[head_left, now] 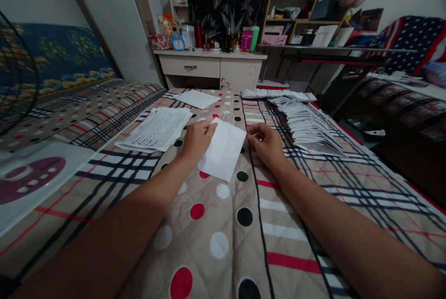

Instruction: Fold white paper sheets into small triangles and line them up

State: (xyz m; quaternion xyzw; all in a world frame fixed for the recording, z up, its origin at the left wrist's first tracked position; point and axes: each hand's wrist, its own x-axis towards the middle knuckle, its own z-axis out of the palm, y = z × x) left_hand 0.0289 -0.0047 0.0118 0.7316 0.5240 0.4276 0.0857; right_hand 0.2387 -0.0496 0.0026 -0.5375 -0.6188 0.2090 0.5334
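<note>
My left hand (198,139) is closed on the upper left edge of a folded white paper (225,150), its thumb lying on top. The paper is tilted above the polka-dot strip of the bed cover. At its upper right corner is my right hand (266,143), fingers curled and thumb and index finger pinched against the paper's edge. To the left lies a stack of printed sheets (156,128). Right of my right hand, a long row of overlapping white paper packets (306,125) lies fanned out.
More white papers (198,99) lie farther back on the bed cover (223,224). Another row of white packets (275,94) stretches across the far right. A plastic bag with a purple print (38,178) rests at the left. Beyond the bed stands a white dresser (195,66).
</note>
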